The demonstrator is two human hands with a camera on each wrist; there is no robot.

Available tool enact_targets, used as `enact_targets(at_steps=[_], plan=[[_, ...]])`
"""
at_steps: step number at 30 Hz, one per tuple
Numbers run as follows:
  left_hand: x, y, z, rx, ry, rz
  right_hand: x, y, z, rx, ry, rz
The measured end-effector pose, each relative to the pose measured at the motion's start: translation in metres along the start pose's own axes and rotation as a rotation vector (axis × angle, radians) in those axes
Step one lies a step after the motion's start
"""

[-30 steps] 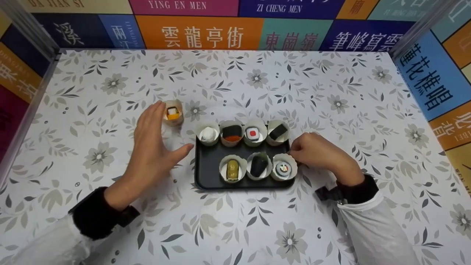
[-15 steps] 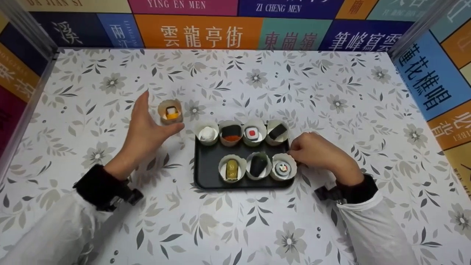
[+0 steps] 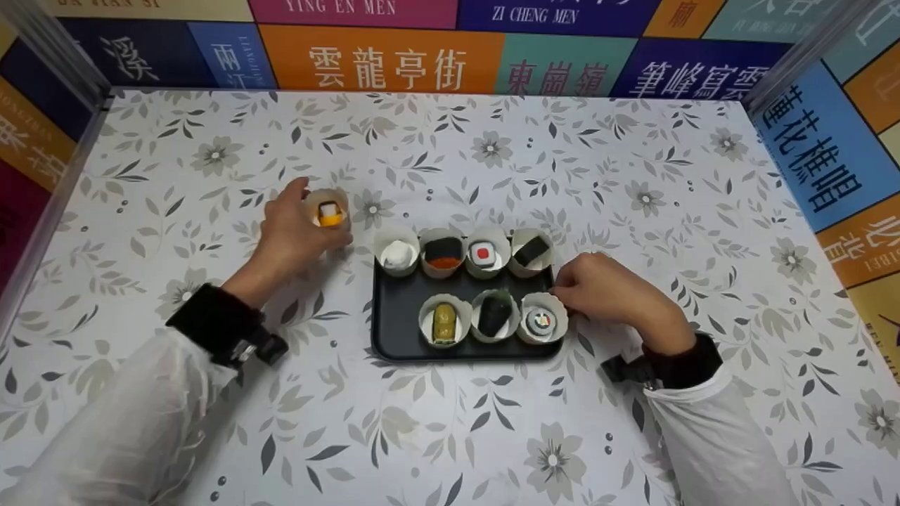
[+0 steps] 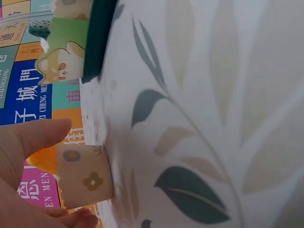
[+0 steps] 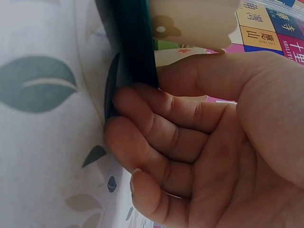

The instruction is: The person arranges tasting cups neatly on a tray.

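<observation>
My left hand (image 3: 292,225) is around a paper cup (image 3: 342,202) holding a yellow-and-white sushi piece (image 3: 329,213), left of the black tray (image 3: 397,316). In the left wrist view, a gap shows between the thumb (image 4: 50,130) and the flower-printed cup (image 4: 85,183), while the other fingers (image 4: 83,219) lie right at its opposite side. At the tray's right edge, my right hand (image 3: 615,295) pinches the rim, thumb over it and curled fingers (image 5: 142,114) beneath. Seven cups of toy sushi stand on the tray in two rows, among them a green roll (image 3: 444,323).
On the tray, a bare patch lies at the front left. White cloth with grey flowers (image 3: 555,457) covers the table. Colourful panels with lettering (image 3: 387,60) wall the back and both sides. Each wrist wears a black band with a small camera (image 3: 271,348).
My left hand first drew back from the far-left cup and spread wide, then moved in with thumb and fingers closer about it. The right hand and the tray stayed in place.
</observation>
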State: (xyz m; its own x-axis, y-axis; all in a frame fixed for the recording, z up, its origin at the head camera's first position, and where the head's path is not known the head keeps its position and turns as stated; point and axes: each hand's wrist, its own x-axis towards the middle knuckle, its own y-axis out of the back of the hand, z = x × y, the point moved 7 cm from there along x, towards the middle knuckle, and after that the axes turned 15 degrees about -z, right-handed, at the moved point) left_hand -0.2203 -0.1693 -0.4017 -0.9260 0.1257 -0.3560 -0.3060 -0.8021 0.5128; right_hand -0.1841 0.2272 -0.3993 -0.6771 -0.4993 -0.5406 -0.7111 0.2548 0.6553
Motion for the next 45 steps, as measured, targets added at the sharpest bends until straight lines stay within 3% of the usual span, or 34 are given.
enact_targets(at_steps=[8,16,26,32,39,45], plan=[[0.007,-0.002,-0.009,0.070,0.043,0.000,0.001,0.001,-0.001,-0.022,0.001,0.009],[0.010,-0.006,-0.003,0.065,-0.043,0.015,0.001,0.001,-0.001,-0.028,0.009,0.016],[0.011,-0.007,-0.001,0.078,-0.097,0.032,0.000,0.001,-0.001,-0.026,0.010,0.016],[0.006,-0.006,0.001,0.072,-0.102,0.055,0.000,0.000,-0.001,-0.029,0.016,0.020],[-0.003,-0.006,0.008,0.038,-0.171,0.095,0.000,0.000,-0.001,-0.036,0.011,0.026],[-0.015,-0.005,0.017,-0.022,-0.219,0.093,0.000,0.000,0.000,-0.027,0.008,0.023]])
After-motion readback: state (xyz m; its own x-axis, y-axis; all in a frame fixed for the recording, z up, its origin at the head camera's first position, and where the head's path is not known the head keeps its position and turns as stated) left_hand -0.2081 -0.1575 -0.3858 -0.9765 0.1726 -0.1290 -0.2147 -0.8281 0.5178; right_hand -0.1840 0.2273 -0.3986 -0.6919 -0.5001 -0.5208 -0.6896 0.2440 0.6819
